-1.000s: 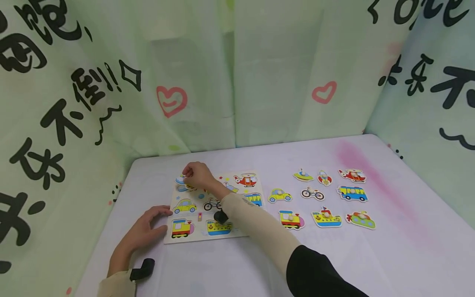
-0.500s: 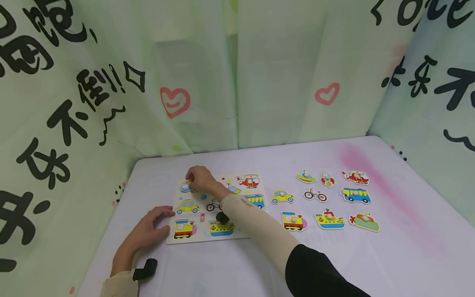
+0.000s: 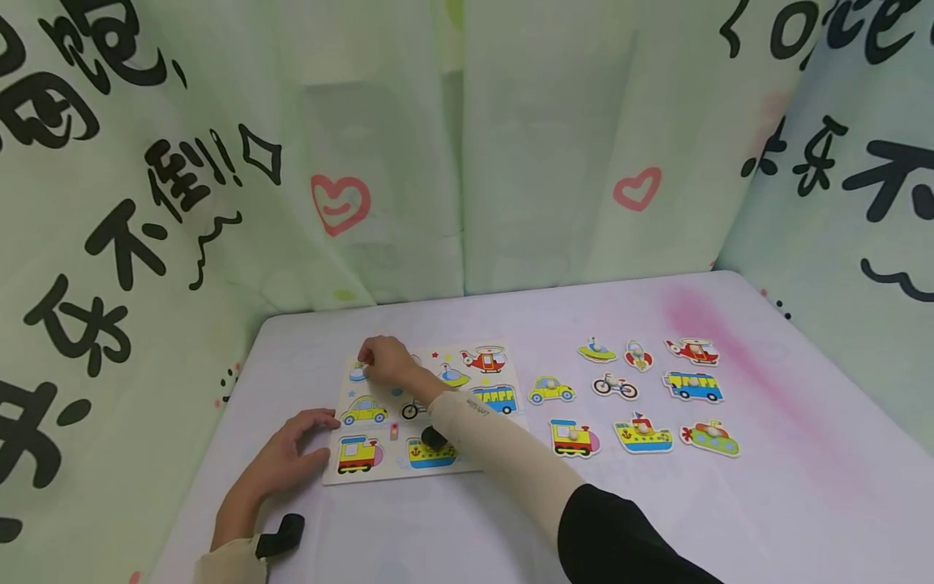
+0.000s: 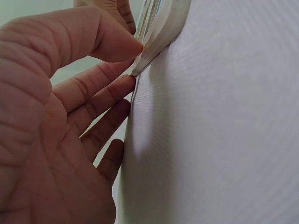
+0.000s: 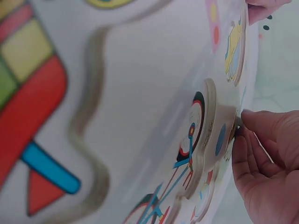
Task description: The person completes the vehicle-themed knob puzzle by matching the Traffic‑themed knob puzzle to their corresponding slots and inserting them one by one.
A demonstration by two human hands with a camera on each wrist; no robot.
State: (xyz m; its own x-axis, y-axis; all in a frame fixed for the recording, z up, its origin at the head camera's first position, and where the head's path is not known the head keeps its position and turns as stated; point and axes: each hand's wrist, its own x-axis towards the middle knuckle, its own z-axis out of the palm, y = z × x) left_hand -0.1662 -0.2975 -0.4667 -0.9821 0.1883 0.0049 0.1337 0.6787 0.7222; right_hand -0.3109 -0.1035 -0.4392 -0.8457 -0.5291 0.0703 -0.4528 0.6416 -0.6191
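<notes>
A wooden peg puzzle board [image 3: 397, 474] printed with vehicles lies on the table. Over its upper left corner, my right hand [image 3: 390, 362] pinches a small peg between thumb and fingers. Part of a blue-and-white puzzle piece [image 3: 357, 373] shows under those fingertips; the hand hides the rest. In the right wrist view, the right hand [image 5: 268, 161] comes in from the side, low against the board. My left hand [image 3: 288, 454] touches the board's left edge with loosely extended fingers. The left wrist view has that left hand's thumb [image 4: 110, 39] against the edge, gripping nothing.
To the board's right lie several loose pieces, among them a yellow car [image 3: 551, 390], a bicycle [image 3: 615, 387], a bus [image 3: 693, 387], a train [image 3: 573, 438], a ship [image 3: 643, 435] and a helicopter [image 3: 693, 351]. A printed curtain [image 3: 536, 162] stands behind the white table [image 3: 788, 487].
A second ago two blue shapes showed by the right fingertips, one above the other; now one shows, and the hand sits slightly lower. The left hand stays at the board's edge.
</notes>
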